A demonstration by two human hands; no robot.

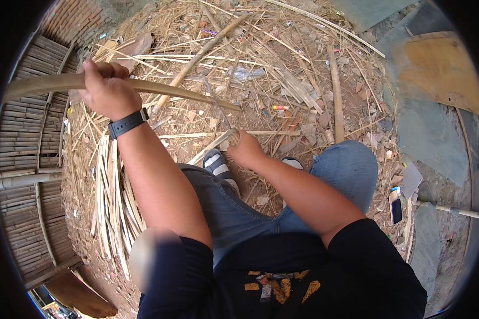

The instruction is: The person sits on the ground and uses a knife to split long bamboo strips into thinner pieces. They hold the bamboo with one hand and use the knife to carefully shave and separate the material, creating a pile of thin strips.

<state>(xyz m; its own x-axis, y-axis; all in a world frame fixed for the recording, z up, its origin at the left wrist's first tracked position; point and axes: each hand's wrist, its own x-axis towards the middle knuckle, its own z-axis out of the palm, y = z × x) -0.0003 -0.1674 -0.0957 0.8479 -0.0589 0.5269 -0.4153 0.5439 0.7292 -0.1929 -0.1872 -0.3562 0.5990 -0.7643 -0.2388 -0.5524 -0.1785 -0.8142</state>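
A long tan bamboo pole (pixel 165 89) slants from the left rim down to the right, with its tip over the littered ground. My left hand (pixel 107 89) is closed around it, thumb on top, and a black watch sits on that wrist. In front of my feet, my right hand (pixel 245 149) grips the handle of a thin, curved blade that looks like a sickle (pixel 221 112). The blade points up and to the left, crossing the pole near its tip; whether it touches the pole I cannot tell.
Split bamboo strips (pixel 114 196) lie heaped at the left. A thick stick (pixel 335 95) and a long pole (pixel 202 52) rest on the ground among straw and rubble. A bamboo slat wall (pixel 24 127) stands left, grey sheets (pixel 431 138) right. A phone (pixel 395 206) lies near my right knee.
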